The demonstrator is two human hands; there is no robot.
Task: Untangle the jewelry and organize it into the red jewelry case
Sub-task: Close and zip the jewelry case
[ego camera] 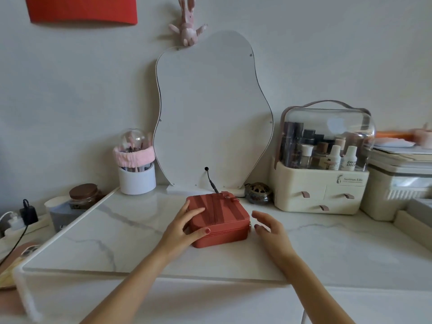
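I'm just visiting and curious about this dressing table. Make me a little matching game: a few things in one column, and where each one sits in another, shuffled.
Things:
1. red jewelry case
2. pink plush rabbit
3. brush pot
4. cosmetics organizer

Places:
A. right of the mirror, bottles under a clear dome
B. on the wall above the mirror
C. left of the mirror, wrapped in a pink band
D. on the marble top, zipped shut, left hand resting on it, right hand beside it

Pairs: 1-D, 2-B, 3-C, 4-A
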